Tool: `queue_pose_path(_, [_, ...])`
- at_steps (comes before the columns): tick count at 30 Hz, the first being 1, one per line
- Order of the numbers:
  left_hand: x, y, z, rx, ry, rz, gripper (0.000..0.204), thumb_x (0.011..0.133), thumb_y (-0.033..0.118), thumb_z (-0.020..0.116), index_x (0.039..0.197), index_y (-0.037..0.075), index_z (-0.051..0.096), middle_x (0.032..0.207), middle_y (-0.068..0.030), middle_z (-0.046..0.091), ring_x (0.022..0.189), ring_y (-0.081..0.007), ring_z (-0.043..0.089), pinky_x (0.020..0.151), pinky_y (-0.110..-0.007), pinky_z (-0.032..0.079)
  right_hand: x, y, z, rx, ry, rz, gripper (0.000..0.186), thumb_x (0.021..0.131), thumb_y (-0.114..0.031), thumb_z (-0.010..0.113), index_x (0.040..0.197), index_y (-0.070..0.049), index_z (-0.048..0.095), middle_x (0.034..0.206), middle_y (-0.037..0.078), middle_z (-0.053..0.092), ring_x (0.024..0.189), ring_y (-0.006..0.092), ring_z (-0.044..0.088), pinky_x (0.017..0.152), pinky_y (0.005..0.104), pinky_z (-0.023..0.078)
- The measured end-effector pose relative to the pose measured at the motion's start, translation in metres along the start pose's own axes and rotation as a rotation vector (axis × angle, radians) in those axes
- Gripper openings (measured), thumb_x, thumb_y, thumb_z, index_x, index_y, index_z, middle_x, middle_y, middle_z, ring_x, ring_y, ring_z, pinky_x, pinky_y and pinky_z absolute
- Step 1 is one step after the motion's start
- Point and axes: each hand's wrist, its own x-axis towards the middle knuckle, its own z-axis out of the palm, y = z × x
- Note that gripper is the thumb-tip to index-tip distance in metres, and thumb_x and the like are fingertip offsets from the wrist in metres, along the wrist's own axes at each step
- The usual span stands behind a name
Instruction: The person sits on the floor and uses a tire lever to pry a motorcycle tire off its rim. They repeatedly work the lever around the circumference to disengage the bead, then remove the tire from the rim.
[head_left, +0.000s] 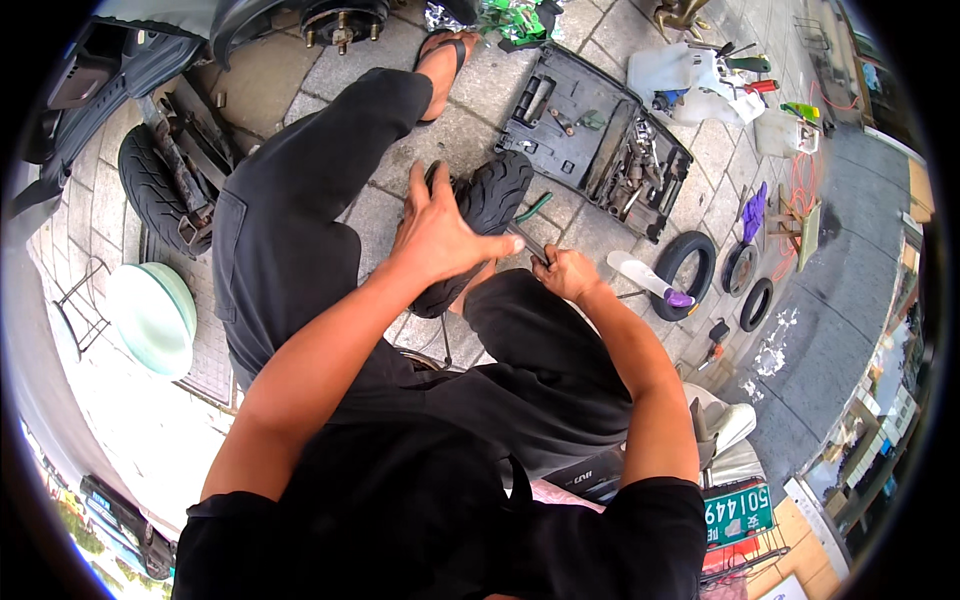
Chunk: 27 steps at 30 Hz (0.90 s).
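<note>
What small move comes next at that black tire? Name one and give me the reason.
Probably press the metal bar gently against the black tire with the right hand, the left hand bracing: the right hand already grips the bar, its far end appears to reach the tire's edge, and the left hand is spread over the tire.

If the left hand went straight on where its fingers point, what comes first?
Beyond a strip of paving, the left hand would probably meet the foot first, or the trouser cuff beside it; depth is unclear.
</note>
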Motion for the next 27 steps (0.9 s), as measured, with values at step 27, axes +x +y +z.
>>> queue_pose_path(27, [0.014,-0.008,0.009,0.117,-0.056,-0.101,0.138,0.073,0.072,0.084,0.166,-0.011,0.026,0.152,-0.0465,0.041,0.147,-0.0575,0.043,0.126,-0.051,0.036,-0.034,-0.041,-0.049,0.292,-0.317,0.065,0.041,0.098,-0.037,0.075,0.098,0.003,0.071,0.083,0.022,0.074,0.073,0.0363,0.073,0.073,0.0461,0.059])
